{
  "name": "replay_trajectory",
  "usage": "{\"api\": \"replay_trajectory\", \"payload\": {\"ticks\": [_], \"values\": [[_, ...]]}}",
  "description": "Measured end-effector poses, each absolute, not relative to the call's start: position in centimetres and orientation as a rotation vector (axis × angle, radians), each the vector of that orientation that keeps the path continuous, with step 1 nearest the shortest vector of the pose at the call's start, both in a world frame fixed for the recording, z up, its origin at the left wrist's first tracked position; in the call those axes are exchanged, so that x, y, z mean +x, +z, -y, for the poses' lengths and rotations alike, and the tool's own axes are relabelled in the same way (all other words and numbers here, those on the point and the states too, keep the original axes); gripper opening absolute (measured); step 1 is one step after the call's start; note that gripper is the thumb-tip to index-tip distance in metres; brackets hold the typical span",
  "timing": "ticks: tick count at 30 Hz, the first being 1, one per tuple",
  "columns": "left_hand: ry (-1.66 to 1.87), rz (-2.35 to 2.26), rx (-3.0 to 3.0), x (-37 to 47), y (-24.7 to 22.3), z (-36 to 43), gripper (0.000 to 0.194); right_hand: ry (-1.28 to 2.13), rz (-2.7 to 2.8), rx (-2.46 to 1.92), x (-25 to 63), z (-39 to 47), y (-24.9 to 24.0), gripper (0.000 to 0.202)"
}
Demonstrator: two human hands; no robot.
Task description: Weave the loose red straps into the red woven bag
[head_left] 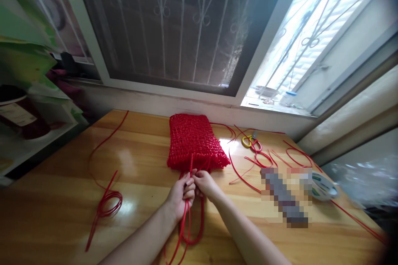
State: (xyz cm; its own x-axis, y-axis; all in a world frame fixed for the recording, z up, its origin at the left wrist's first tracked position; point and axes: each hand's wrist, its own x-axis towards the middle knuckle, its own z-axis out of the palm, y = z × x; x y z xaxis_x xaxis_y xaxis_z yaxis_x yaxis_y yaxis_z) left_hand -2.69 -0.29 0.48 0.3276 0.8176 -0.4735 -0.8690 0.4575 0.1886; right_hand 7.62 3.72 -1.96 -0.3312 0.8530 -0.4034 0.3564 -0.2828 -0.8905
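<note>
A red woven bag lies on the wooden table, its near edge toward me. From that edge a red braided strand runs down into my hands. My left hand is closed around red cords, whose loose ends hang toward me. Against it, my right hand pinches at the same strand, fingertips close together; the exact grip is partly hidden. A thicker red loop, perhaps a handle, curves below the hands on the table.
On the wooden table, a coiled red cord lies left. Scissors with yellow and pink handles and several loose cords lie right, near a blurred-out object and a roundish white-green item. A barred window stands behind.
</note>
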Motion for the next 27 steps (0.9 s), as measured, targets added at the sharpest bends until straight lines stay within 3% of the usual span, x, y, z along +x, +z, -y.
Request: {"api": "replay_trajectory", "payload": {"ticks": [3,8,14,18,23,27], "values": [[1.191,-0.793,0.209,-2.3,-0.2,0.3,0.015,1.613,1.722,-1.477,8.6,-3.5,-1.3,0.024],[1.333,-1.154,0.690,-2.2,-1.6,0.4,0.025,1.023,2.057,-1.476,10.3,-4.4,2.1,0.028],[1.419,-1.312,1.051,-2.5,-3.0,0.4,0.020,0.701,2.218,-1.223,8.4,-5.1,5.1,0.023],[1.429,-1.422,1.085,-2.7,-3.4,0.2,0.018,0.483,2.467,-1.234,6.0,-4.6,5.3,0.018],[1.441,-1.387,0.977,-2.4,-3.2,-0.3,0.014,0.473,2.474,-1.187,5.0,-4.3,5.6,0.012],[1.379,-1.233,0.791,-2.0,-2.6,-0.2,0.019,0.404,2.363,-1.231,5.9,-4.0,5.5,0.020]]}}
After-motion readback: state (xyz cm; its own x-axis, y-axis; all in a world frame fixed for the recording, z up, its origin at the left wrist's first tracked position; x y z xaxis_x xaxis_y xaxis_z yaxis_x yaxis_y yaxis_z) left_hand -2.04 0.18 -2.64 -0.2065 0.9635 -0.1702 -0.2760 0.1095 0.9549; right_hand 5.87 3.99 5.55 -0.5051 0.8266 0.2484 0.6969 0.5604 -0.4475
